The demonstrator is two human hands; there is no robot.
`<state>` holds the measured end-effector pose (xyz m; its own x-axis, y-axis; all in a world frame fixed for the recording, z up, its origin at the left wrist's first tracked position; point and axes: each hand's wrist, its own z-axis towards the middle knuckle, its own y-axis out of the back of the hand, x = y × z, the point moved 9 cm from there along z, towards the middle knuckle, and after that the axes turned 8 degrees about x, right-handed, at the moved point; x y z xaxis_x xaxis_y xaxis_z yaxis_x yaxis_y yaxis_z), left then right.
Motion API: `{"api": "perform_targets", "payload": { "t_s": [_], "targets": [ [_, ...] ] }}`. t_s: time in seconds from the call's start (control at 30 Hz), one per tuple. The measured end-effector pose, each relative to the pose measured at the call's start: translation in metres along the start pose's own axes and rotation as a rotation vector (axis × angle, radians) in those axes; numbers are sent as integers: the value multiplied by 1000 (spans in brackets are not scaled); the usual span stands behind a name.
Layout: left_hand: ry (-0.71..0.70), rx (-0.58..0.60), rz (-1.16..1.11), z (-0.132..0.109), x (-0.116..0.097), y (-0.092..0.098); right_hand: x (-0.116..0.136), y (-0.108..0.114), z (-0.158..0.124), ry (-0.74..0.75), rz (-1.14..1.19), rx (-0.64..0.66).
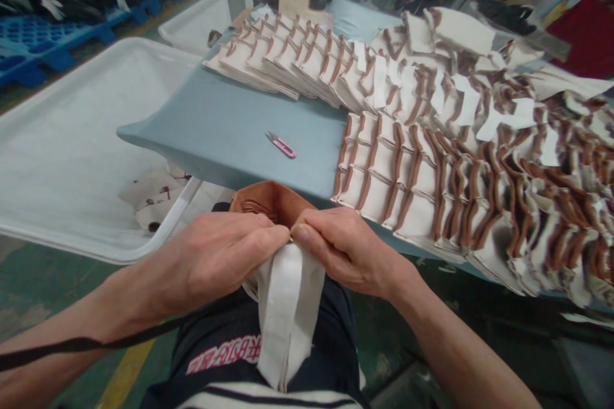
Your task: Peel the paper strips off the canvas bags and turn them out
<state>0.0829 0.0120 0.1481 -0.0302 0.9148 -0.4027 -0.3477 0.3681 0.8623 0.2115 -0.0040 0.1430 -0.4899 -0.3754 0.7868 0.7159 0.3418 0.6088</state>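
Close to my body, both hands pinch the edge of a sewn fabric piece (288, 307) with a white lining and a brown outer side. My left hand (225, 249) is closed on its left part, and my right hand (345, 249) grips it just to the right, thumbs almost touching. Brown material shows beyond my fingers, and the white part hangs down over a dark apron (230, 358) with red lettering. Pink-handled thread snips (282, 145) lie on the blue-covered table (230, 121) ahead, apart from my hands.
Rows of stacked off-white pieces with brown edges (398, 172) cover the table's right side and back. A large white bin (96, 89) stands at the left with a few pieces inside. Blue pallets (71, 38) carry dark goods behind it.
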Motion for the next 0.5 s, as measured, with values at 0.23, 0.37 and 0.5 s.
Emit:
{"api": "perform_targets", "payload": {
  "t_s": [0.23,0.37,0.5],
  "targets": [
    [-18,15,13,0,3,3,10,2,4,-63,-261,79],
    [-94,3,117,-6,2,3,2,-6,5,-106,224,30],
    [-100,-14,130,-4,2,5,-16,-28,4,-218,762,-26]
  ]
}}
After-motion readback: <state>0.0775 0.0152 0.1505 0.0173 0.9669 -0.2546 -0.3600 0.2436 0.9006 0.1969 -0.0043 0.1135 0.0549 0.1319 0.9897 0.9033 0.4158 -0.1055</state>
